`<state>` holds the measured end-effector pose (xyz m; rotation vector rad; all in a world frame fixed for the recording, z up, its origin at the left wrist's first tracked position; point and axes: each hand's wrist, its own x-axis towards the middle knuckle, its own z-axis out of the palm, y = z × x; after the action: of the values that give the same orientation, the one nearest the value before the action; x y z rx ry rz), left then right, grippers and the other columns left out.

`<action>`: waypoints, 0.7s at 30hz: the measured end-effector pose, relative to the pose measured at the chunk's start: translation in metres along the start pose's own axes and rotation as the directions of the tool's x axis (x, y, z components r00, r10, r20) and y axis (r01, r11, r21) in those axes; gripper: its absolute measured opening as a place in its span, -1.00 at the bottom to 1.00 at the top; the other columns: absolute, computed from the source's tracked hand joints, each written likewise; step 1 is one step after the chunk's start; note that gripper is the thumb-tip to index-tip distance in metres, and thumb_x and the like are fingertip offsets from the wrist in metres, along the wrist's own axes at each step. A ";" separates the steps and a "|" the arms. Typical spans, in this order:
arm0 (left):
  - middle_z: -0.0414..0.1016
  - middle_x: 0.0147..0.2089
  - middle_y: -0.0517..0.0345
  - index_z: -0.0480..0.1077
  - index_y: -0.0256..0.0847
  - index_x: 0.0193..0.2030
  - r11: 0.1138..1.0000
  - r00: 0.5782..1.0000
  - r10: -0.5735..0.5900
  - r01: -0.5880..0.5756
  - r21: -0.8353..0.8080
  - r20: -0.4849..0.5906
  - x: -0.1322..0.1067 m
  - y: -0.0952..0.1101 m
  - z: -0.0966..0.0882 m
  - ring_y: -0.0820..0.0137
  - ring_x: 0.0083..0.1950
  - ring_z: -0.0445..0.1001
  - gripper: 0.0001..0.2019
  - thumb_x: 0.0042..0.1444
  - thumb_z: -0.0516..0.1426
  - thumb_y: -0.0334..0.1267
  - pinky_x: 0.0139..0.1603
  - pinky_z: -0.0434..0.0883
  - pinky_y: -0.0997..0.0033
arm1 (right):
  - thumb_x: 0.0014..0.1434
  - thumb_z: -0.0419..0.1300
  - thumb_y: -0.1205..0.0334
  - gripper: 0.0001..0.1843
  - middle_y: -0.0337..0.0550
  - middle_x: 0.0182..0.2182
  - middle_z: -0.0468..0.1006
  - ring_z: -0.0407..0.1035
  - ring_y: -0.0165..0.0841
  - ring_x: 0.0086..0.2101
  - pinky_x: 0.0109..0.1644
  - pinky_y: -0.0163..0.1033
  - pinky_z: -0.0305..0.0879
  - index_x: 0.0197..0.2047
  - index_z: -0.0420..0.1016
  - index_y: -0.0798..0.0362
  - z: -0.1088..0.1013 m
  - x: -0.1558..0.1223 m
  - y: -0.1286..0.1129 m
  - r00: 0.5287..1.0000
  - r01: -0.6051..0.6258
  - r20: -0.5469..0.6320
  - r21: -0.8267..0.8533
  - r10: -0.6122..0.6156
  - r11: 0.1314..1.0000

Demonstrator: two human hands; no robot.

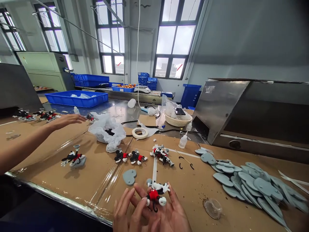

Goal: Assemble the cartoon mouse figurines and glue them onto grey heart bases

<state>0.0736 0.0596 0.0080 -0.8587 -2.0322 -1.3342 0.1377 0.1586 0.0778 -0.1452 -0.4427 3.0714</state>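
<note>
In front of me a small black, white and red cartoon mouse figurine [154, 195] with a curved black tail is held between both hands. My left hand [129, 209] has its fingers closed at the figurine's left side, near the tail. My right hand [175, 209] cups the figurine from the right, fingers curled behind it. A grey heart-shaped base [129, 177] lies just beyond my left fingers. Two similar figurines [137, 157] lie beyond it, and a small cluster of figurines [161, 154] is to their right. Loose curved black tails [185, 161] lie near a thin stick.
A co-worker's arm [45, 133] reaches in from the left near a white plastic bag [106, 127]. Grey heart bases [251, 182] are piled at right, beside a clear plastic cup [212, 208]. Farther back are a tape roll [140, 133], a dropper bottle [183, 141] and a basket [177, 120].
</note>
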 end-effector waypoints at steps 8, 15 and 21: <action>0.42 0.03 -0.02 0.48 0.10 -0.08 0.995 0.992 0.099 -0.098 0.008 -0.076 0.012 -0.004 -0.011 0.06 0.15 0.39 -0.81 0.18 0.13 -0.13 0.14 0.28 -0.08 | 0.08 0.30 -0.08 -0.59 0.00 -0.01 0.59 0.45 -0.30 -0.08 -0.14 -0.34 0.32 -0.21 0.65 0.11 0.001 0.001 0.003 0.999 0.001 -0.035 0.017 -0.001 1.000; 0.38 0.07 0.09 0.51 0.16 -0.13 0.980 0.979 0.190 -0.193 -0.040 -0.072 0.020 -0.010 -0.018 0.14 0.13 0.37 -0.80 0.17 0.15 -0.26 0.08 0.29 0.08 | 0.14 0.22 -0.16 -0.51 0.05 -0.13 0.64 0.48 -0.27 -0.19 -0.12 -0.23 0.33 -0.21 0.64 0.14 -0.001 0.002 0.004 0.998 -0.040 -0.049 -0.017 0.039 0.999; 0.41 -0.02 0.10 0.53 0.10 -0.24 0.970 0.965 0.240 -0.242 -0.009 -0.102 0.022 -0.013 -0.025 0.17 0.07 0.42 -0.90 0.15 0.19 -0.22 0.11 0.32 0.03 | 0.02 0.34 -0.19 -0.48 -0.05 -0.37 0.68 0.54 -0.28 -0.34 -0.07 -0.18 0.37 -0.32 0.63 0.19 -0.017 0.002 0.010 0.968 -0.032 -0.251 -0.017 0.026 0.999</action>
<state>0.0524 0.0373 0.0256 -0.9930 -1.7756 -1.2385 0.1371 0.1539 0.0588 -0.5377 -0.4611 3.0187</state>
